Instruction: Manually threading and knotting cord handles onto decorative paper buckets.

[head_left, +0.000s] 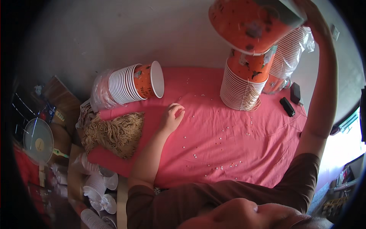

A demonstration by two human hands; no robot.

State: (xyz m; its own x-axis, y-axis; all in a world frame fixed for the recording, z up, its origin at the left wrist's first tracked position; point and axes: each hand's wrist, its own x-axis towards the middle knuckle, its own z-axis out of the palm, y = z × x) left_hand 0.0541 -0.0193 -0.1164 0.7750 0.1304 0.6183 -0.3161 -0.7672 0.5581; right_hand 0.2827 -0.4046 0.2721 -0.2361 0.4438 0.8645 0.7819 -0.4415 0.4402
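Note:
High at the right, my right hand (310,17) grips an orange paper bucket (248,24) with a dark printed pattern. The bucket is tilted, its white rim low, over a stack of similar buckets (242,89). That stack has white rims packed together, an orange wall on top and pale strings hanging down its side. My left hand (173,117) rests on the pink cloth (213,141), thumb and fingers curled together; whether anything small is between them is hidden. Another bucket stack (131,84), partly in clear plastic, lies on its side beyond it.
A bundle of beige cords (114,133) lies left of my forearm. Small beads (219,168) are scattered over the cloth. Plastic-wrapped buckets (286,53) stand behind the stack, near two black objects (287,107). Clear plastic cups (95,187) and a round fan (38,141) are at lower left.

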